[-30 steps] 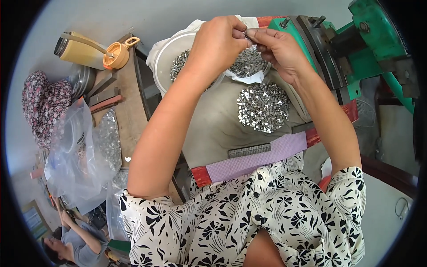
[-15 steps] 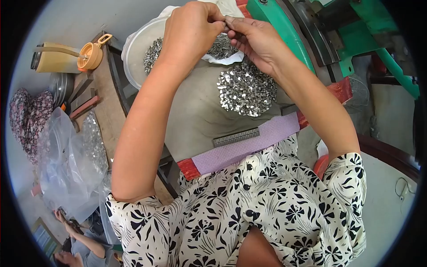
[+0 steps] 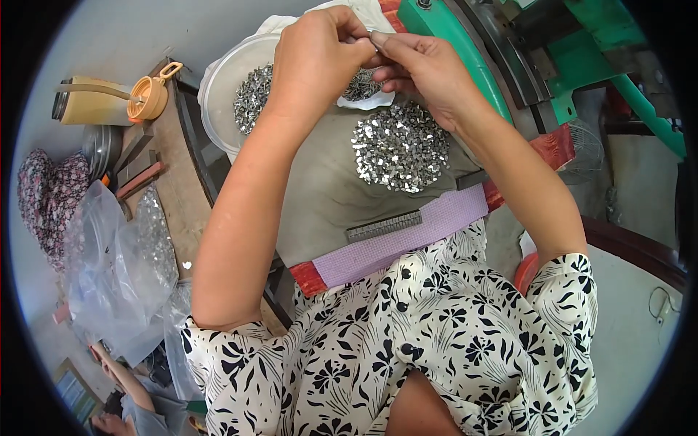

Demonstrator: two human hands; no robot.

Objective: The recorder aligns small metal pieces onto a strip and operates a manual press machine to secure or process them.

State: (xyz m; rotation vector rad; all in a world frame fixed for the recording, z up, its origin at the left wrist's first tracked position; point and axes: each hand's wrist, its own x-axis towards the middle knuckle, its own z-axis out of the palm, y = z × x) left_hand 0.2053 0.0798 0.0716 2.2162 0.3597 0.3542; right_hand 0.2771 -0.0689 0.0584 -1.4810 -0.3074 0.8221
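Above the far part of the table, my left hand (image 3: 313, 62) and my right hand (image 3: 440, 80) meet fingertip to fingertip. Both pinch at something very small between them, too hidden to name. Below my right hand lies a heap of small shiny flat metal pieces (image 3: 400, 152) on a grey cloth (image 3: 313, 196). Under the joined fingers, a white dish (image 3: 367, 102) holds thin metal bits (image 3: 358, 86), partly covered by my hands. Left of it, a round whitish tub (image 3: 211, 109) contains more small metal pieces (image 3: 251, 98), partly behind my left forearm.
A slotted metal bar (image 3: 384, 226) lies by a purple cloth strip (image 3: 400, 245) at the near edge. Green machinery (image 3: 462, 58) stands at the far right. On the left are a wooden bench (image 3: 174, 152), an orange lid (image 3: 147, 98) and plastic bags (image 3: 109, 276). Another person (image 3: 145, 407) is at lower left.
Both hands have shifted slightly nearer and to the right, still joined at the fingertips. My right hand's lower fingers have moved a little. The other person's arm at lower left has moved slightly.
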